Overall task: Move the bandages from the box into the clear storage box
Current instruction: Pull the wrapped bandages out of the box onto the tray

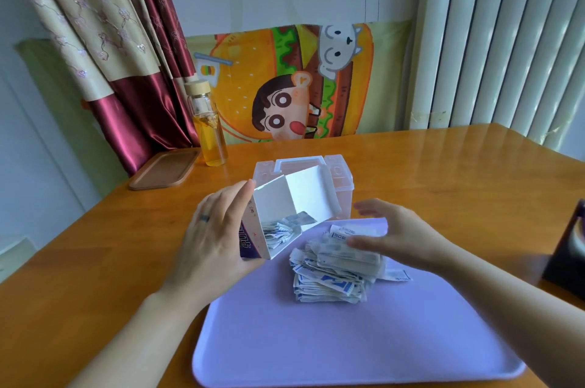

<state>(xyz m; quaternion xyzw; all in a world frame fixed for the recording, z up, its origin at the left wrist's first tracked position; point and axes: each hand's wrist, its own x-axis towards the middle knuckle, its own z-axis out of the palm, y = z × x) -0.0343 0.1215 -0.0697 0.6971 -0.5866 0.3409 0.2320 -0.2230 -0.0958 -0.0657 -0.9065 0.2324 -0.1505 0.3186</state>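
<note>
A person's left hand (212, 242), a dark ring (205, 218) on one finger, grips a white cardboard box (273, 200) with purple printing on its side, holding it tilted with its open flaps raised towards the far side of the table. A few blue-and-white wrapped bandages (278, 231) lie in the bottom of the white cardboard box, while a loose heap of wrapped bandages (329, 280) sits on a flat lavender plastic tray (316, 340) just beside the box mouth. The right hand (399, 235), blurred, is spread with fingers extended at the far-right edge of the heap; whether it touches the wrappers cannot be told. The two hands are apart, the box and heap between them. A clear plastic storage box (343, 185) with a carry handle on its lid stands just behind the cardboard flaps, lid down. All rest on a glossy wooden table (459, 172). At the far left corner a glass bottle of amber liquid (210, 131) stands beside a brown oblong tray (163, 170).
</note>
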